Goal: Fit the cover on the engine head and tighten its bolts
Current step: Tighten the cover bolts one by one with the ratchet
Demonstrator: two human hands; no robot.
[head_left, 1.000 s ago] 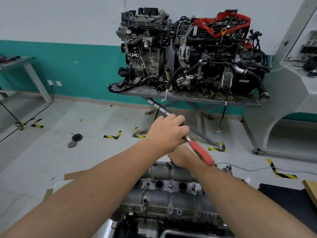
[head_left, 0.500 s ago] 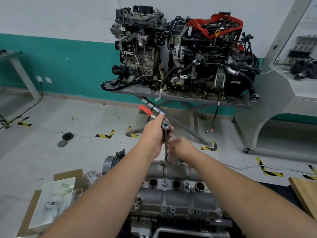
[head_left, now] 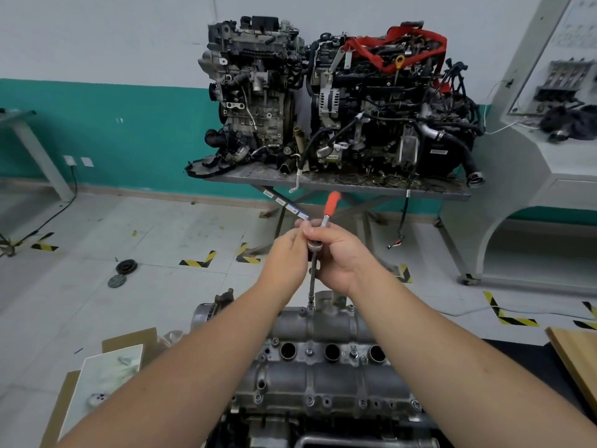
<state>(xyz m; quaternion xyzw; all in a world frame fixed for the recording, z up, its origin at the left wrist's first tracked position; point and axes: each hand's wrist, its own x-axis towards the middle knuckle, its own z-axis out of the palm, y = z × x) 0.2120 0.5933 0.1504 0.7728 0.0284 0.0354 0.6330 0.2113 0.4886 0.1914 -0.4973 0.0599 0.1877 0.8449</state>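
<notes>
The grey metal cover [head_left: 323, 376] lies on the engine head in front of me, with three round plug holes and several bolts along its edges. A ratchet wrench [head_left: 331, 203] with an orange handle stands over it, its long extension bar [head_left: 312, 282] reaching down to a bolt at the cover's far edge. My right hand [head_left: 339, 257] grips the ratchet at its head. My left hand [head_left: 287, 257] holds the same spot from the left side. The orange handle points up and away from me.
Two engines stand on a steel table [head_left: 355, 185] against the teal wall. A white test bench [head_left: 542, 176] is at the right, a wooden board [head_left: 578, 354] at the near right. Cardboard and a white sheet [head_left: 106, 383] lie on the floor at left, beside two round black parts [head_left: 126, 266].
The orange handle has swung from the right, round past the left, to pointing straight away from me. My right hand has risen from the cover to the ratchet head.
</notes>
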